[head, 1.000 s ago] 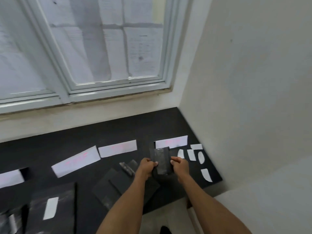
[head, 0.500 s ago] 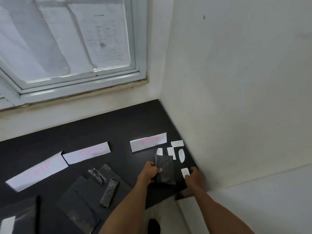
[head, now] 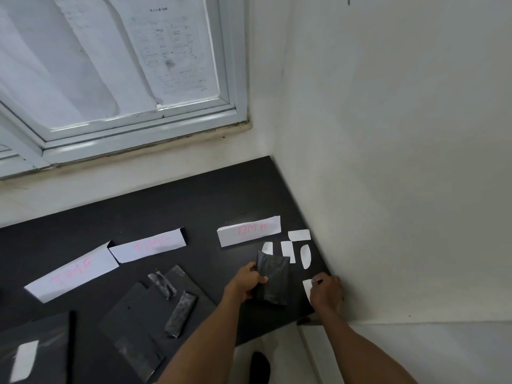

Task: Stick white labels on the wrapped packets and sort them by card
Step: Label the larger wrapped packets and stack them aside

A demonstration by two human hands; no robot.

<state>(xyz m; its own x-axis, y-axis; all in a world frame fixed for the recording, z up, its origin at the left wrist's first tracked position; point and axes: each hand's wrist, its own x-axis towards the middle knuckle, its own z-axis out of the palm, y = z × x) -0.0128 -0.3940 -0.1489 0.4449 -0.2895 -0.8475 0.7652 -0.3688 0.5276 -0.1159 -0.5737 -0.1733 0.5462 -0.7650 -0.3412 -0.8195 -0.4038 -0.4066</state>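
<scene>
My left hand (head: 245,282) grips the left edge of a dark wrapped packet (head: 273,278), held just above the black table (head: 194,206). To its right, my right hand (head: 327,295) pinches a white label (head: 307,286) lying near the table's right edge. Several other white labels (head: 304,256) lie behind it, beside the wall. Three white cards with pink writing stand in a row: one behind the packet (head: 249,230), one in the middle (head: 148,245), one at the left (head: 72,273).
Two small wrapped packets (head: 181,313) lie on flat dark packets (head: 144,314) at the front centre. A large dark packet bearing a white label (head: 26,358) sits at the front left. The wall (head: 388,162) bounds the table on the right, the window sill behind.
My right hand let go of the packet and moved right, down to the label at the table's edge. The left hand keeps hold of the packet. The camera has turned to the right.
</scene>
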